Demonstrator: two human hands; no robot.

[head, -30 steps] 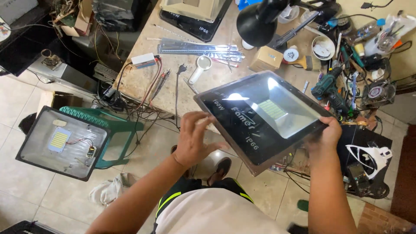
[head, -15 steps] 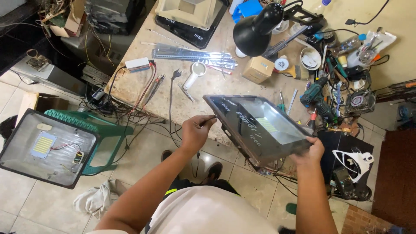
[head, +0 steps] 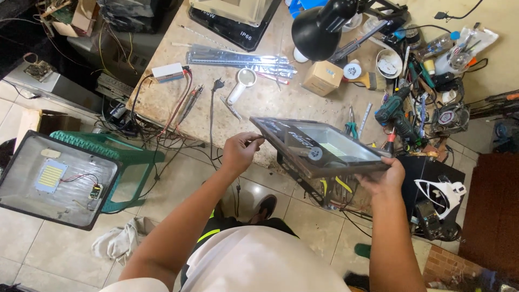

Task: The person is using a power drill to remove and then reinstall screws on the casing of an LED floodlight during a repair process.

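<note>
— What's changed over there since a moment ago?

— The dark rectangular floodlight with the glass front has tipped flatter; a second back its face was turned up toward the person, now you see it more edge-on, held out over the near edge of the worktop.

— Who's got hold of it?

— Both hands. The left hand is closed on the lamp's left corner, fingers pinched round the frame. The right hand is under the right corner, fingers curled up around the rim, gripping it. The lamp hangs in the air, touching nothing else.

— And nearer us?

— On the floor to the left, a second opened floodlight housing with a small yellow LED panel leans on a green plastic stool. A crumpled whitish rag lies just below it on the tiles.

— On the bench itself?

— Just past the lamp, a white round-headed torch, then long silvery metal strips across the middle. A small cardboard box sits near a black desk lamp shade. Along the right edge, a green cordless drill among tangled tools. At the far edge, a black-based flat unit.
</note>
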